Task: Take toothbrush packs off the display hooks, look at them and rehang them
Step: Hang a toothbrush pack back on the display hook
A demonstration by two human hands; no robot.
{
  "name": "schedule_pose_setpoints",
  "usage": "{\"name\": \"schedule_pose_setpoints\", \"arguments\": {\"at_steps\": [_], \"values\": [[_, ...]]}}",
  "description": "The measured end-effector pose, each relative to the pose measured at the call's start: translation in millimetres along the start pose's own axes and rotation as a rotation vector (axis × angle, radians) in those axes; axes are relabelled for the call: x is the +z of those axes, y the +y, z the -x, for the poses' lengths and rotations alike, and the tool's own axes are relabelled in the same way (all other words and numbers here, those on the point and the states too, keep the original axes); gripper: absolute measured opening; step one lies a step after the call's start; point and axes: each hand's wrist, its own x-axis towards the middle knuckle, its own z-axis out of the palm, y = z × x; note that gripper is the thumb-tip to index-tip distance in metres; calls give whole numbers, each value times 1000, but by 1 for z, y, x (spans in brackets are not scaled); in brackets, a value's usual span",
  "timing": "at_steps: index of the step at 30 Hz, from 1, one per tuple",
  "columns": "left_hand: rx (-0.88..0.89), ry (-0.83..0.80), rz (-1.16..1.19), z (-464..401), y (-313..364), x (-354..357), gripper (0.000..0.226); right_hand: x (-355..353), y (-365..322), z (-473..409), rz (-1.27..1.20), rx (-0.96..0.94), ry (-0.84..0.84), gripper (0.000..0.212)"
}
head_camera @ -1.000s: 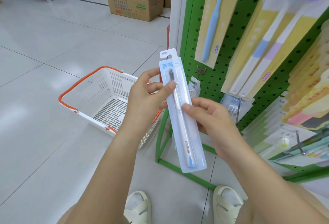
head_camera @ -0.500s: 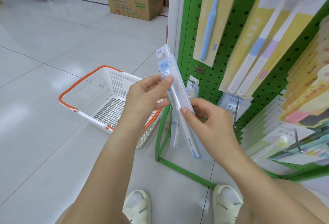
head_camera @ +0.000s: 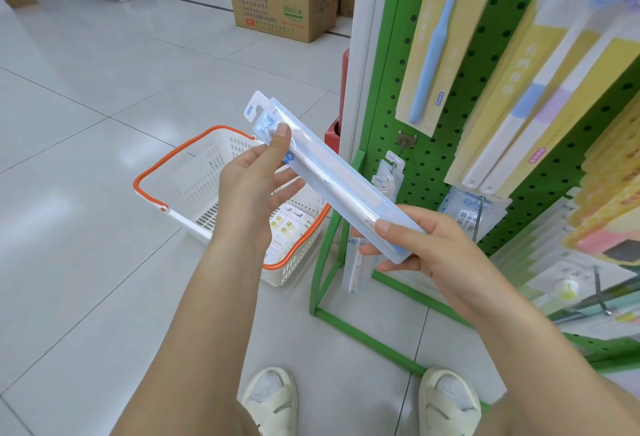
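A clear plastic toothbrush pack (head_camera: 332, 176) with a blue "NEW" tab lies slanted between both hands, tab end up and to the left. My left hand (head_camera: 252, 190) pinches it near the tab, thumb on top. My right hand (head_camera: 426, 248) grips the lower end, thumb across the face. Behind the pack, more clear packs (head_camera: 389, 176) hang on a hook (head_camera: 403, 145) of the green pegboard stand (head_camera: 429, 158). Larger yellow toothbrush packs (head_camera: 436, 37) hang higher on the board.
A white shopping basket with orange rim (head_camera: 194, 193) stands on the tiled floor to the left, some packets inside. A cardboard box (head_camera: 282, 3) sits farther back. The stand's green base frame (head_camera: 363, 335) runs along the floor beside my feet.
The pack has turned from upright and face-on to slanted and edge-on; its tab end swung left and my right hand slid down to the lower end.
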Motion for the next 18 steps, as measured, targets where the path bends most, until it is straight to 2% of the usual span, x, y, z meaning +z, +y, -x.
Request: {"name": "schedule_pose_setpoints", "arguments": {"at_steps": [3,6,10,12,14,16,18], "values": [[-4,-38,27,1,-1,-1,23,0,0,-1,-19,-17,-8,18],[-47,-177,-30,3,-3,1,22,3,6,-3,90,-139,114,17],[-73,-340,-156,10,-13,13,19,4,25,-10,914,-627,517,31],[-65,-344,-144,10,-16,15,14,6,32,-12,1080,-702,593,40],[-65,-315,-117,7,-18,14,14,8,30,-11,990,-637,522,44],[-52,-288,-114,4,-18,12,14,14,23,-5,751,-449,396,60],[-30,-290,-138,3,-18,12,16,15,17,-4,460,-271,316,59]]}}
